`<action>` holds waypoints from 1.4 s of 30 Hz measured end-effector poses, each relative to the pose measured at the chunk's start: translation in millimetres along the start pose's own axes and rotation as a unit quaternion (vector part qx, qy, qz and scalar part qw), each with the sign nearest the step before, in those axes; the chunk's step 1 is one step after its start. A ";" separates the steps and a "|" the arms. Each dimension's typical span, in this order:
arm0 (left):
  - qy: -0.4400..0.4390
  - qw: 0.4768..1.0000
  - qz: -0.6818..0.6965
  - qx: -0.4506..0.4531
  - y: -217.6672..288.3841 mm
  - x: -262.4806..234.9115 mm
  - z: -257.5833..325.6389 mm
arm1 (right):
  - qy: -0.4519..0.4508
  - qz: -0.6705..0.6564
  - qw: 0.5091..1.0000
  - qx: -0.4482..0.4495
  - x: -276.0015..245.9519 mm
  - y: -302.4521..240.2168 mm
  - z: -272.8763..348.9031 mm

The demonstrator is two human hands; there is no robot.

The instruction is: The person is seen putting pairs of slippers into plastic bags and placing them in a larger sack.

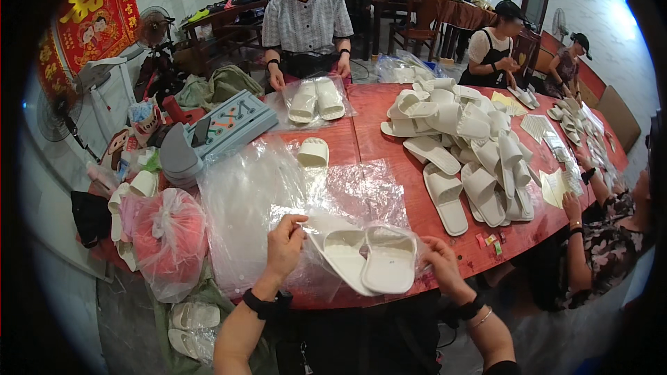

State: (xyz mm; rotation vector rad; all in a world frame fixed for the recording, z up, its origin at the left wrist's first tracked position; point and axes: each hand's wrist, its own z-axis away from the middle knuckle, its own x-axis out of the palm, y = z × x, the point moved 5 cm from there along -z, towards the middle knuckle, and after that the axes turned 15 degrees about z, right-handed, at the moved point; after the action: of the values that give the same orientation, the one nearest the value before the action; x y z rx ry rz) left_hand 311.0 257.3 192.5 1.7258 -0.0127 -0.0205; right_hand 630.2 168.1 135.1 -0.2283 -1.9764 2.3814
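A pair of cream slippers (390, 267) lies side by side in a clear plastic bag (321, 226) over the table's near edge. My left hand (283, 244) pinches the bag's left edge, thumb and fingers together. At the opposite side, my right hand (443, 264) is closed on the bag's edge beside the slipper. Just beyond, flat clear bags (250, 198) are stacked on the table, and a single cream slipper (313, 153) rests at their far end. To the right rises a large heap of loose cream slippers (455, 121).
The red table (372, 114) curves away. A grey-blue case (236, 128) stands left, near a bagged pink bundle (170, 236). Across the table, a person holds a bagged pair of slippers (317, 101). Other people sit along the right. Bagged slippers (194, 316) lie low at left.
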 end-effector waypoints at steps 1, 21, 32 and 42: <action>-0.013 0.999 0.031 -0.013 11.4 -1.4 -3.2 | 0.005 0.021 1.000 -0.003 0.3 -30.7 4.4; 0.039 0.956 0.248 0.151 97.1 9.0 -69.6 | 0.044 0.014 0.985 -0.165 -20.7 -195.0 -72.9; 0.029 0.996 0.073 0.047 52.8 -56.1 1.8 | -0.074 0.110 0.981 -0.142 22.4 -95.0 -0.8; -0.123 0.921 -0.278 0.245 -6.3 -24.4 133.1 | -0.027 0.449 0.873 -0.186 75.8 32.3 50.3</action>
State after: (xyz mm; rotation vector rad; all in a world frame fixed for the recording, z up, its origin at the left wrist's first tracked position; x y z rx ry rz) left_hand 283.7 127.2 165.9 2.1637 0.3121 -0.7072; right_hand 550.4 122.4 105.7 -1.3843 -2.7671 2.3340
